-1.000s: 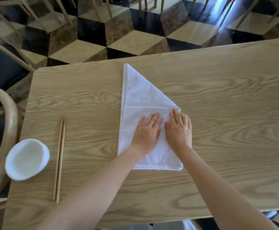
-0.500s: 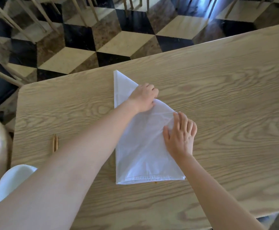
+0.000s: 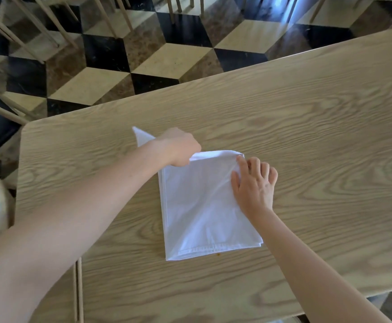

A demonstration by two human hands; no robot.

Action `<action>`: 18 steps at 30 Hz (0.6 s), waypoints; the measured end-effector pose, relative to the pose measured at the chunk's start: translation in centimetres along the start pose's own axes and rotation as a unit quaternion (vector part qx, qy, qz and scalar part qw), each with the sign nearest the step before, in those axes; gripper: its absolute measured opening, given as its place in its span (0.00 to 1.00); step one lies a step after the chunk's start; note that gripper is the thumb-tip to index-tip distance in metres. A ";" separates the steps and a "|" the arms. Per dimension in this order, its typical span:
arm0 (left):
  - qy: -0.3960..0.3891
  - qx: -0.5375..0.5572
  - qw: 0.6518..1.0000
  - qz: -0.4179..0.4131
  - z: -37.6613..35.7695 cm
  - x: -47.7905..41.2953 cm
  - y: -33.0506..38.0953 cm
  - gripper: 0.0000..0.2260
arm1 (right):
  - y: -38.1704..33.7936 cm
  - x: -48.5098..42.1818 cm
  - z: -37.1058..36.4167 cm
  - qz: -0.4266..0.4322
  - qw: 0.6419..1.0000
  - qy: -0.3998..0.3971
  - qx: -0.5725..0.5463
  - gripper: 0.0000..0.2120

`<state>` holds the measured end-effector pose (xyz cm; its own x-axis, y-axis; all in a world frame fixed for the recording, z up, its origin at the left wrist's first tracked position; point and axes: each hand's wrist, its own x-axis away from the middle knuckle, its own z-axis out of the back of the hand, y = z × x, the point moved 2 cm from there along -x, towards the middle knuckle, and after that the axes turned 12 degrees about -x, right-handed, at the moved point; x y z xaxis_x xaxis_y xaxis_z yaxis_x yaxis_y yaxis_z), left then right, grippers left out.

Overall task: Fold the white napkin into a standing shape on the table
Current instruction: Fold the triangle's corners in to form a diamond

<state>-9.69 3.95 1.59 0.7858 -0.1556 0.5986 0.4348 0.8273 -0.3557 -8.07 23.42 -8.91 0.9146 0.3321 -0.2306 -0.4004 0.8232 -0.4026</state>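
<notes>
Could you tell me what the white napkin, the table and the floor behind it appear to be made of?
The white napkin looks like thin woven cloth, probably cotton: it creases softly and has a stitched hem at its near edge. The table looks like light wood or wood veneer, matte, with strong wavy grain. The floor seems to be polished stone or tile in black, brown and cream, since it reflects light.

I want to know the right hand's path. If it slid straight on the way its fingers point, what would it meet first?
The right hand points away, toward the napkin's far fold. Past that edge only bare table shows, so the way looks free, though depth is unclear.
</notes>
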 end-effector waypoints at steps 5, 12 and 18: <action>-0.001 0.153 0.987 0.058 -2.8 2.6 1.8 0.04 | 0.1 0.3 -0.2 0.001 1.000 0.011 0.001 0.21; 0.119 0.221 0.958 0.136 -4.9 3.7 4.6 0.09 | 0.1 0.2 -0.2 0.003 1.000 0.005 -0.005 0.22; 0.188 0.199 0.952 0.136 -6.5 5.2 6.3 0.07 | 0.0 0.0 -0.3 -0.008 1.000 0.000 -0.010 0.22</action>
<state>0.01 4.83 -2.18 0.9799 -0.0274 0.1977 0.0511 0.9919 -0.1160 -8.09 23.25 -9.14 0.9208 0.3188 -0.2248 -0.3871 0.8187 -0.4242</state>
